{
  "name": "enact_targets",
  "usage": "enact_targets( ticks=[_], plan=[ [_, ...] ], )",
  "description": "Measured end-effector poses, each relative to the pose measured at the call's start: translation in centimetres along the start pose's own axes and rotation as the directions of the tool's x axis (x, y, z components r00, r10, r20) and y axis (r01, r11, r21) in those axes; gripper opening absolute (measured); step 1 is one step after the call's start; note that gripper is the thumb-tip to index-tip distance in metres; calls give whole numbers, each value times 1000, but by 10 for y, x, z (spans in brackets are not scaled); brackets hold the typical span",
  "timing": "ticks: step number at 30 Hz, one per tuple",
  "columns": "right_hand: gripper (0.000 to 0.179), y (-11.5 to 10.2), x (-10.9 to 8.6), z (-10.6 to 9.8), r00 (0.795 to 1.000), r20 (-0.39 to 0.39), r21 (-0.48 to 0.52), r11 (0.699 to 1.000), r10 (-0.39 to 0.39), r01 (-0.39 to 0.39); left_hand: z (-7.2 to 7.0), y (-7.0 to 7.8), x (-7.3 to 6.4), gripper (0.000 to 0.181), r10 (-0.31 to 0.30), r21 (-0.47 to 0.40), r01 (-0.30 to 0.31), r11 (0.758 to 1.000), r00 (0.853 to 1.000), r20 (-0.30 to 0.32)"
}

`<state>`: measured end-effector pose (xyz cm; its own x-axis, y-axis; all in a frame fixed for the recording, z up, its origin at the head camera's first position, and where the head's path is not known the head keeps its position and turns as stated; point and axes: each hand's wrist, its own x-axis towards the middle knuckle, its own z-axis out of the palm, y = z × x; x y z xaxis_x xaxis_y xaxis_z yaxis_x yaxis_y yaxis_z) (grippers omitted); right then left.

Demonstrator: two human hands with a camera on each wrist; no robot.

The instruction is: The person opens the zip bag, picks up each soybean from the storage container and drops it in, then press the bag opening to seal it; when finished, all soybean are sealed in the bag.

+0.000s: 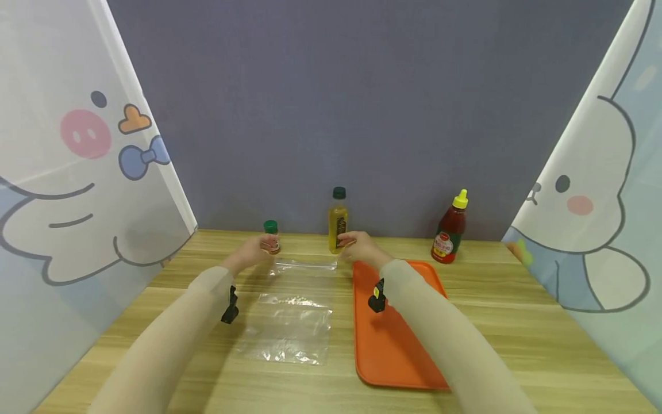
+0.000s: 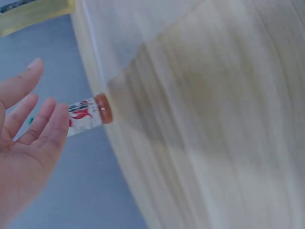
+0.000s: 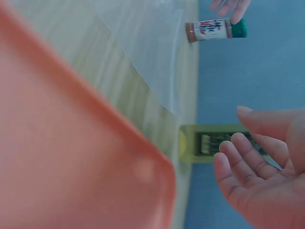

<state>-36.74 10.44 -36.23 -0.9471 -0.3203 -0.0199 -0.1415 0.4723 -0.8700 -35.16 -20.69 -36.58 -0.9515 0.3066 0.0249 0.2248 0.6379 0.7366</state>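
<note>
At the back of the table stands a small spice jar (image 1: 271,227) with a green cap. My left hand (image 1: 250,253) is beside it; in the left wrist view the fingers (image 2: 57,124) are spread in front of the jar (image 2: 85,116), and I cannot tell whether they touch it. Farther right, an oil bottle (image 1: 338,221) with a dark cap stands upright. Close to its lower half is my right hand (image 1: 364,250), its thumb and fingers apart and loosely bent. In the right wrist view the oil bottle (image 3: 189,143) shows behind these fingers (image 3: 232,174), apparently not gripped.
Clear plastic zip bagging (image 1: 289,330) lies flat between the arms; whether one bag or two is hard to tell. An orange tray (image 1: 377,359) sits under the right forearm. A red sauce bottle (image 1: 449,236) with a yellow tip stands back right. A grey panel (image 1: 351,115) rises behind.
</note>
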Motion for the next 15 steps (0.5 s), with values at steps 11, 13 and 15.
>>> enact_targets(
  ticks=[11, 13, 15],
  plan=[
    [49, 5, -55, -54, 987, -13, -139, 977, -163, 159, 2, 41, -29, 68, 42, 94, -34, 995, 996, -84],
    [50, 4, -67, -63, 981, -10, -166, 968, -194, 189, 8, 50, -35, 67, 90, 151, -75, 986, 991, -100],
    [50, 3, -79, -70, 973, -12, -206, 953, -231, 224, 15, 60, -42, 67, 159, 225, -134, 965, 983, -96]
  ],
)
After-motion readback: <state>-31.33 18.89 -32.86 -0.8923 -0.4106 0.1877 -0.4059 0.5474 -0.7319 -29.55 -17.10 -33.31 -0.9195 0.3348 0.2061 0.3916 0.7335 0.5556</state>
